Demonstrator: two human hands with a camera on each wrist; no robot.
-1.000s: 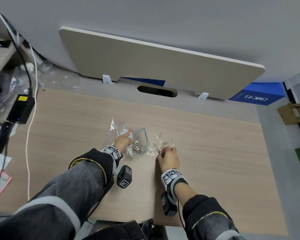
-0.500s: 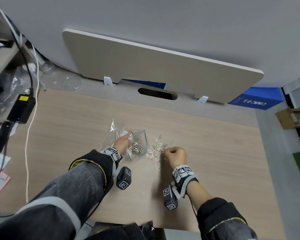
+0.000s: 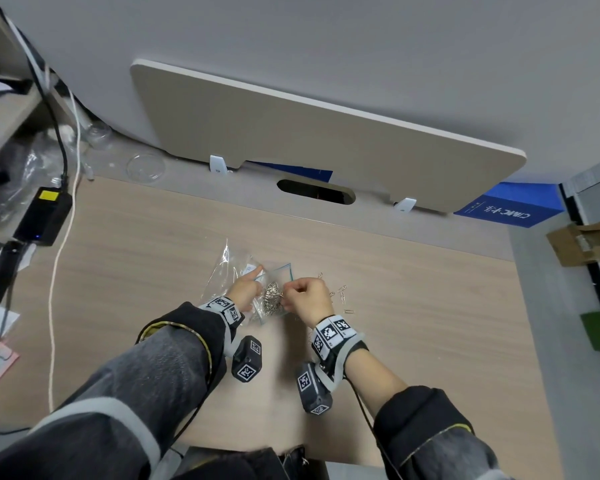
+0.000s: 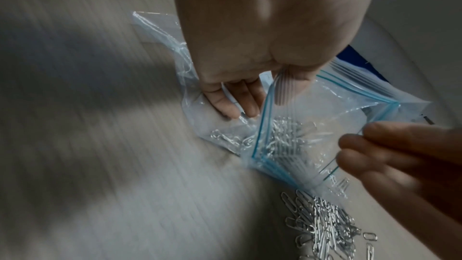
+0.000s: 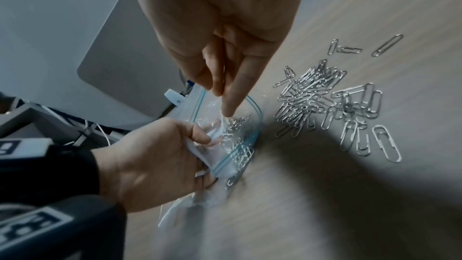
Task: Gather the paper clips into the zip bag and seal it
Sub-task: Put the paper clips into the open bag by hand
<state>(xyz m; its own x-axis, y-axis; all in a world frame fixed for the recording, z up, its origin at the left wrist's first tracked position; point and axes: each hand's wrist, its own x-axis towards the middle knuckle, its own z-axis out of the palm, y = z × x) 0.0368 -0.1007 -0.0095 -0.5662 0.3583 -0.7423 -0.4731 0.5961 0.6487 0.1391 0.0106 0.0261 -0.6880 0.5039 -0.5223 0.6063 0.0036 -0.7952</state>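
holding the zip bag (image 4: 312,126) at frame centre, the left hand (image 4: 250,33) is pinching its limp rim open; the right hand (image 5: 215,33) is dropping slippery paper clips (image 5: 332,104) in, fingers pinched, contents hidden.

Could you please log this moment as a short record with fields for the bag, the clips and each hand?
bag: zip bag on the desk, mouth open, unsealed
clips inside: a cluster of paper clips in the bag
clips outside: loose pile on the desk beside the bag's mouth
left hand: holds the bag's mouth open
right hand: fingertips at the bag's mouth, dropping clips in
task state: unfinished
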